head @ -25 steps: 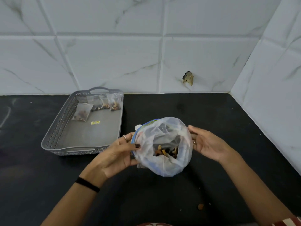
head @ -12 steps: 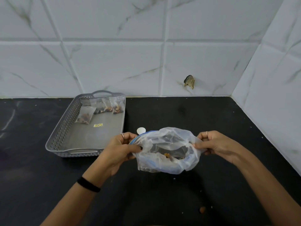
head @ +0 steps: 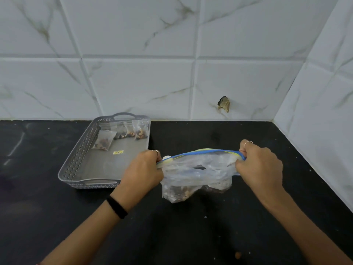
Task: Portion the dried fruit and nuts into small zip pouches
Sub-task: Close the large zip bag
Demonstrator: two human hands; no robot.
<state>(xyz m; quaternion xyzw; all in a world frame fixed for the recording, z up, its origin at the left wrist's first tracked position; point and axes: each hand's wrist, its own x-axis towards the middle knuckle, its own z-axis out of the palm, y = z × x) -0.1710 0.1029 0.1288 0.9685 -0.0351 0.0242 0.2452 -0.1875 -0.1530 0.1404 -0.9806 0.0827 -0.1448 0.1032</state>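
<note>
A crinkly clear plastic zip bag [head: 196,175] with a blue-yellow seal, nuts at the bottom, is pinched taut above the black counter [head: 191,226] by left hand [head: 142,169] and right hand [head: 260,165], small filled pouches [head: 122,133] lined up in the perforated grey tray [head: 76,165] nearby.

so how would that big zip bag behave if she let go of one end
The big zip bag looks floppy: its thin film crumples and sags between both hands. Contents pooled at the bottom would likely swing it down. The mouth seems partly open, so bits might spill.
</note>
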